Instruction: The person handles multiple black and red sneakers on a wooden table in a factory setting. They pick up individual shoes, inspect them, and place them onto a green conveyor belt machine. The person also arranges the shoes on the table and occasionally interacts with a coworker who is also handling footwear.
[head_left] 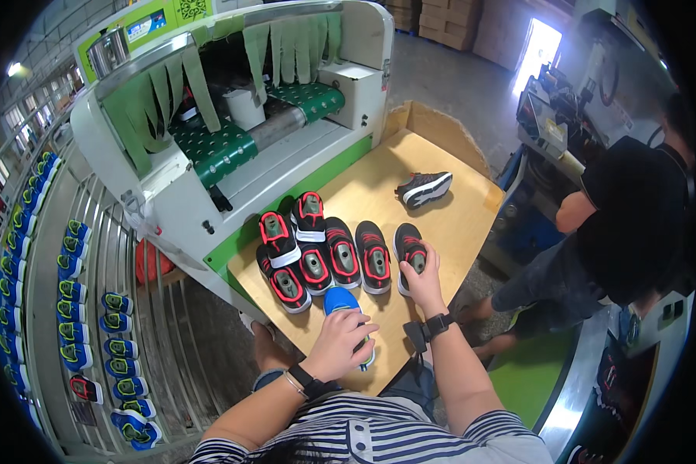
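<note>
My left hand [339, 342] is closed over a blue sneaker [338, 299] near the table's front edge. Its blue toe points away from me, and my fingers cover its middle. Farther right, my right hand [423, 277] grips the heel end of a black sneaker [407, 235], the rightmost in a row. Beside it stands another black sneaker with red laces [373, 251]. Several more black and red sneakers [342, 251] continue the row to the left, and two of them [277, 237] rest on top of others.
A wooden tabletop [387, 182] carries the shoes, with a lone dark sneaker [425, 189] on its side at the far right. Behind is a machine with a green conveyor belt [216, 158]. Racks of blue sneakers [71, 309] stand left. A person in black [634, 209] is at the right.
</note>
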{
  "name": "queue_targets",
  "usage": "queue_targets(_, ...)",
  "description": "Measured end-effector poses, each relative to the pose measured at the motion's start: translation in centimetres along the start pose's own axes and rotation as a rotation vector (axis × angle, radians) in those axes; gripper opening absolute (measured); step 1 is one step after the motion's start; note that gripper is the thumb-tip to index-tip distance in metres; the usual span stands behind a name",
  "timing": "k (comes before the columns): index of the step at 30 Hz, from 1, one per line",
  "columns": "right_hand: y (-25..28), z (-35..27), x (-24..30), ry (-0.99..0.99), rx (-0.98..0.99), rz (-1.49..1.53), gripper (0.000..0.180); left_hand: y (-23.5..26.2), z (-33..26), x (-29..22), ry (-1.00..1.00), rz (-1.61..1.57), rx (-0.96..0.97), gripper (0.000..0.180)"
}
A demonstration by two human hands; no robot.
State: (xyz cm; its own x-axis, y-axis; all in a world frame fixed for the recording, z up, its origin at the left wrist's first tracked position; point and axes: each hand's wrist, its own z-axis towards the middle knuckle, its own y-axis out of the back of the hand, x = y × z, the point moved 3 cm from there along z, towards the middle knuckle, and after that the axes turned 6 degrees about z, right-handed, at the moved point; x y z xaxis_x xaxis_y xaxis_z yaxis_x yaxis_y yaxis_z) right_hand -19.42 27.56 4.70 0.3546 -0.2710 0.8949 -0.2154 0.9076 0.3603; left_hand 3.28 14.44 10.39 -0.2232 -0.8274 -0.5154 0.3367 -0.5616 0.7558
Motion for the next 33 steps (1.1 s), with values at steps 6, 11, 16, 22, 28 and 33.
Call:
queue_targets(6, 0.2, 0.3, 0.7, 0.02, 0.058, -0.099, 0.068, -0.1, 0.1, 0.1, 0.019, 0.018, 0.031, 0.03)
queue_targets(11, 1.4, 8.5, 6.5, -0.3, 0.614, -0.491, 0.061, -0.1, -0.3, 0.7, 0.033, 0.031, 0.06, 0.03)
queue_targets(16, -0.5, 17.2, 2.8, 0.447, 0.223, -0.643, 0.062, 0.1, 0.6, 0.4, 0.013, 0.008, 0.085, 0.031)
queue_targets(22, 1.3, 18.8, -2.5, 0.14, 0.463, -0.719, 0.077, 0.5, 0.5, 0.9, 0.022, 0.002, 0.13, 0.034)
queue_targets(28, 7.5, 14.8, -5.1, -0.117, 0.23, -0.167, 0.062, 0.5, 0.9, 0.8, 0.026, -0.04, 0.179, 0.035)
queue_targets(33, 6.1, 14.9, -7.8, -0.279, -0.076, 0.266, 0.112, 0.9, 1.4, 0.5, 0.028, -0.054, 0.221, 0.037)
